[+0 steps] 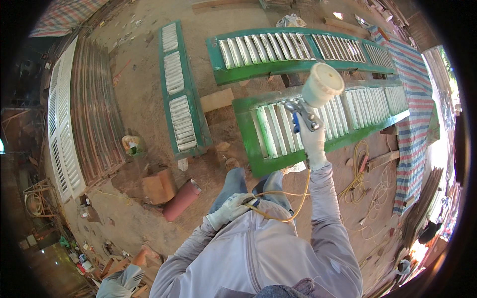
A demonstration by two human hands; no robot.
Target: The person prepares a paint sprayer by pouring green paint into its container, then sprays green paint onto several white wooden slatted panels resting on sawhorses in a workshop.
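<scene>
My gloved right hand (314, 144) grips a metal spray gun (304, 113) with a pale, stained paint cup (323, 83) on top. It is held over the left part of a louvered shutter panel (244, 130), whose frame is green and whose slats are mostly white. Some slats at its left end carry green paint. A thin yellow air hose (300, 201) hangs from the gun's handle and loops back to my waist. There, my gloved left hand (230, 208) is closed round that hose, close against my jacket.
Beyond lies a second green-framed shutter (248, 74), with a narrower one (191, 99) to the left. White louvered panels (62, 124) lean at the far left. A red cylinder (182, 200) lies near a brown block (159, 186). Coiled hose (355, 179) and a striped tarp (410, 124) are on the right.
</scene>
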